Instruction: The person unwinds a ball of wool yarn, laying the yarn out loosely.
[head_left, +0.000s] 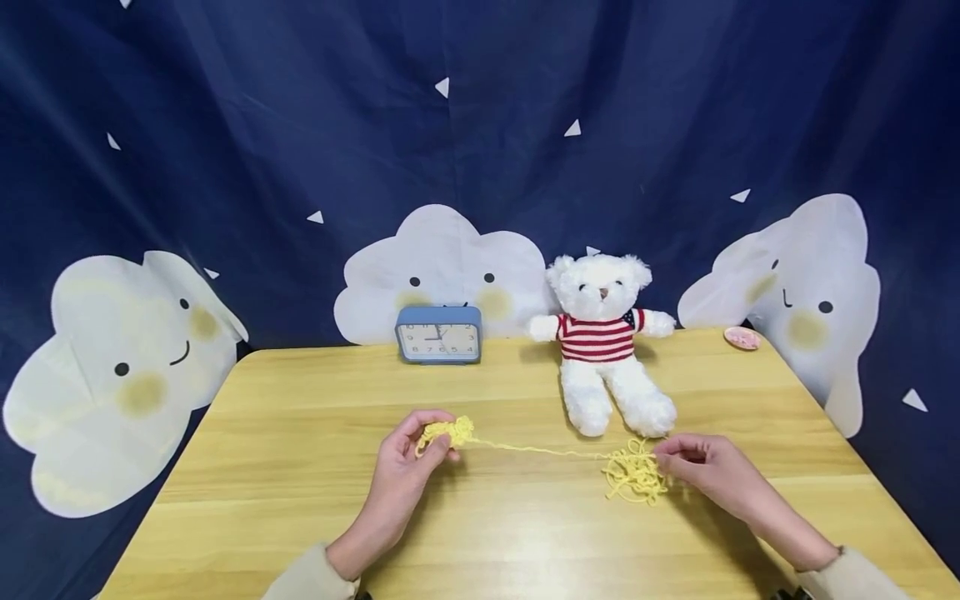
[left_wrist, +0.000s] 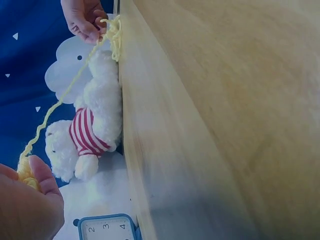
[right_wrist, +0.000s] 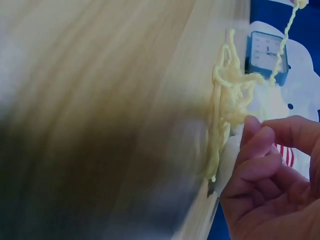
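Yellow yarn, one gathered bundle and one loose tangle, held in both hands

Directions: twelve o'clock lies away from me, toward the curtain.

Item 1. Small, gathered bundle of yellow yarn (head_left: 459,430), held between the thumb and curled fingers of my left hand (head_left: 401,473), above the pale wood-grain table (head_left: 525,542).

Item 2. Thin, twisted yellow strand (head_left: 532,450), running from the bundle toward three o'clock, nearly straight, into item 3.

Item 3. Loose, looped tangle of yellow yarn (head_left: 633,477). My right hand (head_left: 712,471), at its three o'clock, pinches its edge narrowly between thumb and forefinger. Whether the lowest loops touch the table, I cannot tell.

Item 4. White plush bear in a red-and-white striped knit top (head_left: 596,337), facing me, near twelve o'clock from the tangle; one foot is just beside the loops.

Item 5. Blue, rectangular alarm clock with a white dial (head_left: 441,336), upright at twelve o'clock from the bundle.

Item 6. Small pink oval object (head_left: 742,337), between one and two o'clock from the tangle, by the table's far edge.

Item 7. Dark blue fabric curtain with white smiling clouds (head_left: 510,158), behind everything at twelve.
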